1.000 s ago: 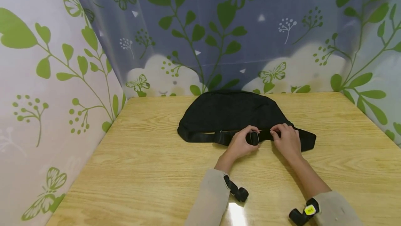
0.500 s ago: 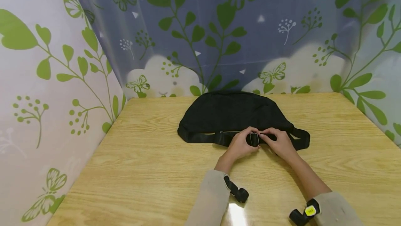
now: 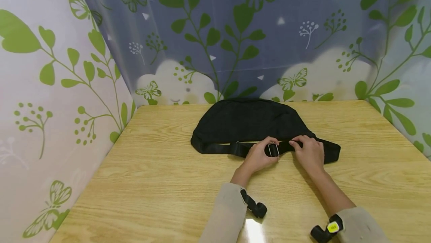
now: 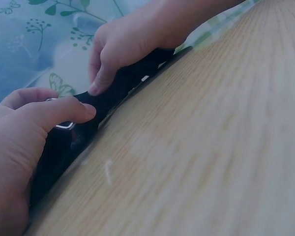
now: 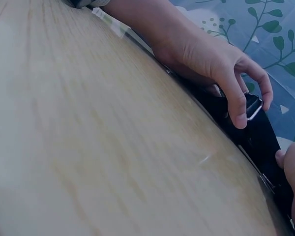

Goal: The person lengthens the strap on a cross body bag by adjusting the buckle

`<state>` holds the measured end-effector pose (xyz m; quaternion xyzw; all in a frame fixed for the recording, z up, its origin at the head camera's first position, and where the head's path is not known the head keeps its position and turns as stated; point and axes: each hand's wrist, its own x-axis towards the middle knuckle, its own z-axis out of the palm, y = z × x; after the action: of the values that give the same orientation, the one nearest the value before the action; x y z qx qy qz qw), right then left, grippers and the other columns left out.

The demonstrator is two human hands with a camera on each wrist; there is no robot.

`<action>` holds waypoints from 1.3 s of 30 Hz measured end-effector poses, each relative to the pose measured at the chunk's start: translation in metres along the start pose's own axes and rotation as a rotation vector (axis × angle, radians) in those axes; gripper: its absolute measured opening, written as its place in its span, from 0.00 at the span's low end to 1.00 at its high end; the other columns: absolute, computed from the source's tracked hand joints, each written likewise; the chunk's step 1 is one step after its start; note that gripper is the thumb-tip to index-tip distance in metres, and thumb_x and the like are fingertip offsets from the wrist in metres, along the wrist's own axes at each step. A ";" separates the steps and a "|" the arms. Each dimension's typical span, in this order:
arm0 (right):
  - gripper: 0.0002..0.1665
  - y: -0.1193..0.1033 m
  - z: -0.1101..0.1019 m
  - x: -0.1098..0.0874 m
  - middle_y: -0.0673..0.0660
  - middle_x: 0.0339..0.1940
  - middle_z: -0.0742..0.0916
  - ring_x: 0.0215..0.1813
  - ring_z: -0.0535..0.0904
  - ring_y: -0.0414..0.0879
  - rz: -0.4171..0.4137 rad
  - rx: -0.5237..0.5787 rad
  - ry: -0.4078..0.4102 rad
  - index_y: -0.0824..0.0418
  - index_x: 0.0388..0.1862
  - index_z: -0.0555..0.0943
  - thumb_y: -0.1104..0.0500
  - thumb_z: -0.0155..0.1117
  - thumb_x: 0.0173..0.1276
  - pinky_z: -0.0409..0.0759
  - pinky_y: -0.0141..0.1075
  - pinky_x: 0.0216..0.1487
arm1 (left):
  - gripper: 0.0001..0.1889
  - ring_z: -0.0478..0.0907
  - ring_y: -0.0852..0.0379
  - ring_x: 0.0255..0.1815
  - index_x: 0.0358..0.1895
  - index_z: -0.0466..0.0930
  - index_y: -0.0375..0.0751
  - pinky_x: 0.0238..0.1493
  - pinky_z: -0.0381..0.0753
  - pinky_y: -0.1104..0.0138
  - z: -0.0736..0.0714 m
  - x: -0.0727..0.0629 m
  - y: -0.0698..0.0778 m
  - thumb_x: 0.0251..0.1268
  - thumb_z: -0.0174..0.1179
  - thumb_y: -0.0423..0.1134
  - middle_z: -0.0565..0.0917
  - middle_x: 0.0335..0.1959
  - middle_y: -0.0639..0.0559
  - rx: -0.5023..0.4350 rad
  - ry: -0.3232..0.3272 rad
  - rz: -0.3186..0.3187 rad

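Note:
A black waist bag [image 3: 249, 121] lies flat on the wooden table, its strap running along the near side. My left hand [image 3: 258, 157] holds the strap's metal slide buckle [image 3: 278, 149] between thumb and fingers. Just right of it, my right hand [image 3: 309, 154] pinches the black strap [image 3: 285, 147], and a short taut stretch runs between the two hands. From the left wrist view, the left thumb [image 4: 81, 110] lies over the silver frame of the buckle. In the right wrist view, the buckle [image 5: 256, 111] sits tilted up between the left thumb and fingers.
The wooden table [image 3: 151, 190] extends on both sides of the bag and toward me. A blue printed curtain [image 3: 208, 41] stands right behind the bag, with a pale printed sheet [image 3: 60, 123] at the left. A folded strap loop [image 3: 332, 153] sticks out at the bag's right end.
My right hand slid left to the buckle, then moved back right with the strap, and the loop at the right end extended again. The left hand stayed on the buckle.

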<state>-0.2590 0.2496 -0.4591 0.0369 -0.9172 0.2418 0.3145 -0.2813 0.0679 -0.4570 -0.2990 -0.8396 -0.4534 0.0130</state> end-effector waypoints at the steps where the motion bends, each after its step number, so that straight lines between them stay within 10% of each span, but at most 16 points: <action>1: 0.09 0.000 0.000 0.000 0.62 0.29 0.83 0.33 0.75 0.60 0.008 -0.013 0.006 0.66 0.30 0.82 0.59 0.68 0.57 0.64 0.55 0.45 | 0.23 0.73 0.64 0.37 0.49 0.73 0.55 0.35 0.71 0.74 0.000 0.000 0.000 0.49 0.70 0.37 0.77 0.47 0.55 -0.001 -0.001 -0.003; 10: 0.10 0.002 -0.002 0.000 0.64 0.30 0.82 0.34 0.75 0.62 0.031 -0.027 0.012 0.68 0.31 0.82 0.60 0.67 0.58 0.65 0.56 0.44 | 0.23 0.73 0.64 0.36 0.50 0.73 0.55 0.35 0.71 0.74 0.001 0.000 0.000 0.49 0.70 0.37 0.77 0.47 0.55 -0.010 -0.007 -0.018; 15: 0.08 0.003 0.001 0.000 0.61 0.33 0.82 0.37 0.74 0.58 -0.116 0.073 0.010 0.65 0.34 0.82 0.62 0.68 0.57 0.66 0.52 0.42 | 0.25 0.73 0.62 0.36 0.52 0.71 0.57 0.35 0.72 0.72 0.001 -0.001 -0.001 0.50 0.70 0.39 0.76 0.44 0.55 -0.013 -0.007 -0.043; 20: 0.21 0.000 0.003 -0.001 0.60 0.48 0.80 0.52 0.71 0.58 -0.321 0.210 -0.161 0.62 0.49 0.78 0.56 0.68 0.58 0.62 0.54 0.53 | 0.31 0.74 0.60 0.43 0.57 0.66 0.55 0.42 0.72 0.70 0.001 -0.001 -0.001 0.50 0.70 0.40 0.77 0.46 0.54 0.008 0.004 -0.049; 25: 0.27 -0.004 0.002 -0.002 0.59 0.48 0.80 0.53 0.70 0.57 -0.333 0.177 -0.269 0.62 0.49 0.78 0.47 0.69 0.56 0.60 0.53 0.56 | 0.35 0.72 0.58 0.50 0.62 0.64 0.54 0.51 0.70 0.66 0.002 -0.006 0.003 0.49 0.70 0.41 0.77 0.48 0.54 0.104 0.021 -0.016; 32: 0.28 -0.005 0.001 -0.001 0.57 0.42 0.80 0.46 0.72 0.54 -0.272 0.082 -0.272 0.62 0.45 0.79 0.43 0.68 0.55 0.64 0.49 0.51 | 0.31 0.69 0.61 0.53 0.61 0.69 0.50 0.58 0.62 0.67 0.001 -0.019 0.005 0.52 0.67 0.49 0.76 0.51 0.58 0.342 0.112 0.170; 39: 0.16 -0.005 -0.001 -0.006 0.55 0.41 0.82 0.42 0.72 0.52 -0.161 0.178 -0.274 0.57 0.45 0.80 0.54 0.64 0.59 0.65 0.49 0.47 | 0.19 0.70 0.56 0.50 0.49 0.76 0.42 0.58 0.62 0.64 -0.030 -0.033 -0.017 0.49 0.64 0.30 0.78 0.45 0.54 0.274 0.390 0.403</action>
<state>-0.2522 0.2454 -0.4598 0.1706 -0.9205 0.2888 0.2006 -0.2704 0.0212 -0.4619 -0.3621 -0.7984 -0.3733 0.3034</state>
